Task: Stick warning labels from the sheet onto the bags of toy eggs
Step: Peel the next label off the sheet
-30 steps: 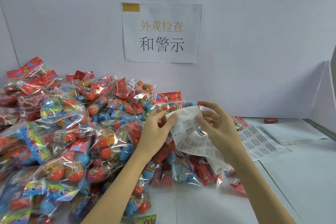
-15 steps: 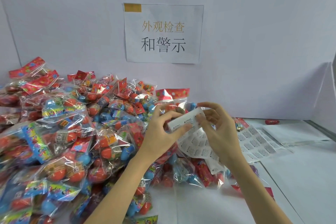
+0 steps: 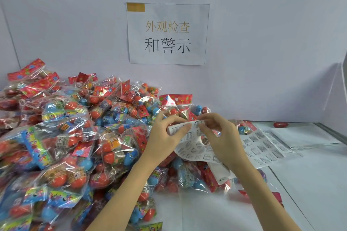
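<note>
The label sheet (image 3: 195,148) is now bent over more tightly at its top than a second ago: then it stood as a loose curved flap between the hands, and half a second ago its upper edge had begun folding toward the person; now that edge is rolled into a narrow band with "WARNING" print facing up. The sheet sits above the near edge of the pile of bags (image 3: 78,137), its lower part drooping under the right wrist. The left hand (image 3: 165,137) has moved up and over the sheet since the first frame, and it pinches the rolled edge between thumb and curled fingers at the left end. The right hand (image 3: 223,137) pinches the same edge just beside it, fingertips bent in, holding much the same place as before. A second sheet (image 3: 262,148) lies flat on the white table (image 3: 309,184) to the right, partly behind the right hand. Farther right lies a red egg (image 3: 280,124) near the wall. A paper sign (image 3: 168,33) hangs on the wall above the pile.
</note>
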The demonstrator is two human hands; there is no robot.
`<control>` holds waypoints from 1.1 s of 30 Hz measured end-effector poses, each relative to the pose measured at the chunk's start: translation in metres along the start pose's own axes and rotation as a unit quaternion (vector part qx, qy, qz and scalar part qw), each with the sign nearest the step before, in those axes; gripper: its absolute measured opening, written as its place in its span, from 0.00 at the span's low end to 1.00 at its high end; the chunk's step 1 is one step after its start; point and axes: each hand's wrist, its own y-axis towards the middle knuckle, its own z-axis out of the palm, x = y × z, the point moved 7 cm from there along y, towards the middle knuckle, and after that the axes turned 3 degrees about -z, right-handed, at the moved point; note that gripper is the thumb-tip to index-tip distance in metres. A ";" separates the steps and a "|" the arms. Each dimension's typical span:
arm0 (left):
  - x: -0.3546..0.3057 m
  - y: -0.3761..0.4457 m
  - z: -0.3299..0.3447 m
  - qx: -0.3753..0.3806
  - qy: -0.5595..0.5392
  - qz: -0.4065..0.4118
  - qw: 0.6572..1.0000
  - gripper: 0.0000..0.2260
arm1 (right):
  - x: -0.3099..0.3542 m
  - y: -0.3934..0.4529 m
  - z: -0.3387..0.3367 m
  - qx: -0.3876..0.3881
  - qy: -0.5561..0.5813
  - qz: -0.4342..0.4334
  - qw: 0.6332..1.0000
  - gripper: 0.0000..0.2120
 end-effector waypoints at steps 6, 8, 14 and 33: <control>0.000 -0.001 0.001 0.012 -0.004 -0.019 1.000 0.06 | 0.000 -0.002 0.002 -0.001 0.026 -0.004 1.000 0.11; 0.001 -0.002 0.002 0.019 -0.005 -0.028 0.999 0.07 | -0.001 -0.002 0.003 0.000 0.014 -0.005 1.000 0.11; 0.002 -0.002 0.002 0.026 -0.020 -0.043 0.999 0.07 | -0.004 -0.001 0.003 -0.011 0.033 0.012 0.999 0.12; 0.003 0.001 0.000 0.007 -0.007 -0.047 0.999 0.09 | 0.003 0.001 -0.004 -0.018 0.021 0.003 1.000 0.11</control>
